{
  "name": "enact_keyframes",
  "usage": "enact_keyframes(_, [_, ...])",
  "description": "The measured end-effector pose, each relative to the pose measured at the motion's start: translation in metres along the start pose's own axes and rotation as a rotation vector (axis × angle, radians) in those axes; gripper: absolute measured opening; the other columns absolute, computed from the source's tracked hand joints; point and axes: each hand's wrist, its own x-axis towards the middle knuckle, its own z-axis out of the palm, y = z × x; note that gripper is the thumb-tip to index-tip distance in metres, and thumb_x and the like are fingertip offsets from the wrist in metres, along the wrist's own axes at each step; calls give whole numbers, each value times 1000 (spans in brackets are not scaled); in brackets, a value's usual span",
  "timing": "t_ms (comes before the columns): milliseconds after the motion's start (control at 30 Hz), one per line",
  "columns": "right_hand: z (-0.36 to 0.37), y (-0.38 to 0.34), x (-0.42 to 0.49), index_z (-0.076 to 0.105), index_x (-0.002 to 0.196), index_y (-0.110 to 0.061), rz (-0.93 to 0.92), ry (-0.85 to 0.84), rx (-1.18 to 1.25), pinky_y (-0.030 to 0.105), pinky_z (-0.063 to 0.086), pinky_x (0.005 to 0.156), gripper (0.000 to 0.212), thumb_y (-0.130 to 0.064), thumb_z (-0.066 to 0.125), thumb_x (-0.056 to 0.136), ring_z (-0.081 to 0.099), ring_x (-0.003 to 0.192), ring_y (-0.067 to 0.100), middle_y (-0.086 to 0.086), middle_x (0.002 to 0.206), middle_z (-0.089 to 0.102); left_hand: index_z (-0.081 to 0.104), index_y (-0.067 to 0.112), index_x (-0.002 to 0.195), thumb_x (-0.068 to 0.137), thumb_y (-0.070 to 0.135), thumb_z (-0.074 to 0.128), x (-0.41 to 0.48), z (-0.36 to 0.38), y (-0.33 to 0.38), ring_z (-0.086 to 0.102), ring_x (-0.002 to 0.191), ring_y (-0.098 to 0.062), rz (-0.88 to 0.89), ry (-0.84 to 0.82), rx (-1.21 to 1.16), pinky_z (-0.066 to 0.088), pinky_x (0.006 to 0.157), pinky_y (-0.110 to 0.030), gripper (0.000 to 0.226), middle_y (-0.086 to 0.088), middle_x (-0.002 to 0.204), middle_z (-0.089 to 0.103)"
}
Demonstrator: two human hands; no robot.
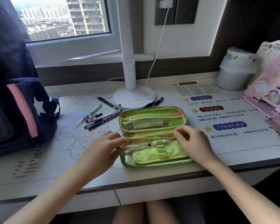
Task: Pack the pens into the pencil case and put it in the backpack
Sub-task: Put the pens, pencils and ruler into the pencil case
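A green pencil case lies open on the desk, its mesh lid flat behind and a flap with elastic loops in front. A clear pen lies across the flap, its white end in a loop. My left hand grips that pen at its left end. A yellow pencil lies just behind it. My right hand pinches the flap's upper right edge near the pencil's tip. Several loose pens lie left of the case. A dark blue backpack stands at the far left.
A white desk lamp stands right behind the case, with its cable trailing and two black pens by its base. A white lined bin and a pink book stand fill the right side. The desk's front edge runs just below the case.
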Motion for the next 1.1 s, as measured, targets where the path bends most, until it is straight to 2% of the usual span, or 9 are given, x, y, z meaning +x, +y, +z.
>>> enact_keyframes(100, [2, -1, -1, 70, 87, -16, -36, 4, -54, 11, 40, 62, 9, -20, 62, 86, 58, 73, 7, -8, 80, 66, 74, 18, 89, 77, 14, 66, 7, 8, 4, 56, 67, -21, 38, 9, 68, 44, 58, -22, 15, 0, 73, 61])
enact_keyframes(233, [2, 1, -1, 70, 86, -15, -53, 15, -55, 23, 46, 66, 9, -18, 62, 85, 61, 75, 11, -4, 82, 70, 75, 19, 90, 78, 13, 68, 14, 20, 11, 54, 67, -22, 76, 22, 46, 51, 54, -28, 15, -2, 72, 59])
enact_keyframes(367, [5, 3, -1, 70, 85, -15, -86, 27, -81, 19, 42, 64, 7, -17, 63, 85, 59, 74, 9, -4, 82, 70, 75, 19, 89, 76, 14, 66, 21, 30, 23, 53, 64, -20, 99, 7, 28, 46, 54, -21, 16, -2, 66, 55])
enact_keyframes(500, [6, 5, -1, 70, 84, -16, -100, 20, -101, 11, 36, 65, 7, -17, 63, 84, 56, 76, 7, -5, 83, 69, 74, 16, 80, 72, 17, 66, 37, 44, 34, 58, 63, -22, 86, 21, 1, 50, 57, -24, 11, 0, 66, 60])
enact_keyframes(633, [2, 3, 0, 70, 85, -19, -74, -47, -84, 21, 46, 72, 8, -18, 62, 85, 59, 81, 6, -8, 85, 69, 72, 19, 78, 69, 30, 75, 52, 45, 35, 57, 75, -24, -15, -13, -84, 48, 68, -33, 14, -1, 76, 64])
enact_keyframes(733, [-14, -4, 14, 70, 93, -17, -39, -99, -17, 23, 50, 74, 12, -19, 60, 87, 62, 81, 7, -7, 86, 69, 72, 27, 86, 74, 47, 67, 52, 33, 25, 54, 86, -17, -136, -30, -181, 44, 76, -32, 23, 4, 89, 61])
enact_keyframes(867, [-23, -13, 62, 69, 95, -12, -100, 11, -100, 26, 52, 68, 14, -17, 57, 89, 63, 76, 13, 0, 87, 70, 71, 18, 92, 85, 18, 64, 55, 12, -14, 57, 87, -16, -405, 167, -246, 47, 77, -29, 10, 4, 92, 61])
enact_keyframes(1000, [6, -16, 125, 66, 104, -17, -112, -116, -321, 32, 48, 78, 19, -21, 53, 90, 61, 95, 20, 0, 107, 68, 71, 7, 92, 86, 10, 60, 60, 6, -64, 61, 94, -28, -604, 294, -66, 45, 73, -31, 13, -12, 97, 66])
enact_keyframes(1100, [35, -20, 162, 62, 111, -21, -127, -230, -476, 34, 44, 83, 24, -19, 50, 90, 53, 109, 25, 2, 118, 63, 69, 7, 94, 87, 11, 57, 67, 6, -101, 59, 86, -33, -693, 271, 39, 37, 66, -29, 15, -15, 95, 63])
